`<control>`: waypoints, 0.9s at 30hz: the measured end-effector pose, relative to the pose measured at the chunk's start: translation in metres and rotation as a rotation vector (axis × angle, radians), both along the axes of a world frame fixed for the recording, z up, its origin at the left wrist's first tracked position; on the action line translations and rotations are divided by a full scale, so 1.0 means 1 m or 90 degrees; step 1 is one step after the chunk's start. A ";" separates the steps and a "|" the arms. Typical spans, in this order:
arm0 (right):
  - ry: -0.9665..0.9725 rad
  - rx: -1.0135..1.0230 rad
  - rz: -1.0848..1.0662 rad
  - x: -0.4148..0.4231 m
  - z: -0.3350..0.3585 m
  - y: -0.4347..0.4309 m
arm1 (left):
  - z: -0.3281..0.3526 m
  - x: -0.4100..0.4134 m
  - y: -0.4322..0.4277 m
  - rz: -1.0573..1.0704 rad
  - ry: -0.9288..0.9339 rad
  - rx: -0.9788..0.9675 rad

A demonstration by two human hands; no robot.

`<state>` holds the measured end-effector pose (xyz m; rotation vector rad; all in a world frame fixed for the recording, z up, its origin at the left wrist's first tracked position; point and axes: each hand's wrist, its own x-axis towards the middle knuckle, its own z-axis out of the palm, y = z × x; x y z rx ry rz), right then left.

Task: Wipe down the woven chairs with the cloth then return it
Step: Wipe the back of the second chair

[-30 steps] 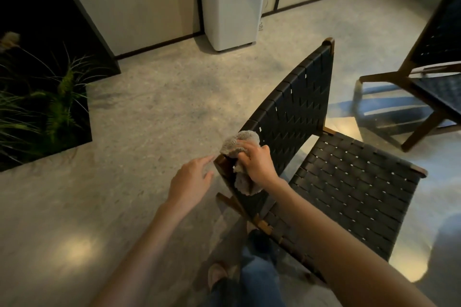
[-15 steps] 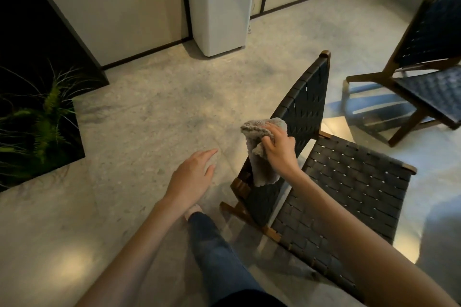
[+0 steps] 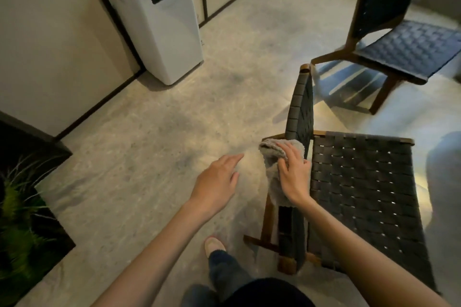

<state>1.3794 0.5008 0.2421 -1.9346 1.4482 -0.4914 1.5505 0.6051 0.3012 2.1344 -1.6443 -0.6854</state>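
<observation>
A dark woven chair (image 3: 361,189) with a wooden frame stands in front of me, its backrest seen almost edge-on. A grey cloth (image 3: 273,169) is draped over the top of that backrest. My right hand (image 3: 294,177) grips the cloth and holds it against the backrest. My left hand (image 3: 217,182) hovers to the left of the chair with fingers extended, holding nothing. A second woven chair (image 3: 399,32) stands at the upper right.
A white floor appliance (image 3: 159,30) stands against the wall at the upper left. A dark planter with green plants (image 3: 22,219) lies at the lower left. My leg and shoe (image 3: 214,247) are beside the chair's wooden base on the concrete floor.
I have stepped round the chair, so its backrest now shows edge-on. My right hand has slid the cloth along the backrest's top. My left hand stays hovering to the left.
</observation>
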 end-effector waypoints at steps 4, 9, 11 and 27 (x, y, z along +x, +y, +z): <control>-0.025 -0.011 -0.108 0.016 0.019 -0.028 | -0.002 0.023 -0.045 -0.082 0.003 0.023; -0.065 0.005 -0.191 0.037 0.041 -0.065 | -0.014 0.060 -0.106 -0.154 -0.015 0.035; -0.065 0.026 -0.210 0.049 0.044 -0.082 | -0.018 0.077 -0.135 -0.173 -0.024 0.033; -0.003 -0.061 -0.607 0.118 0.053 -0.230 | -0.015 0.150 -0.397 -0.432 0.050 0.042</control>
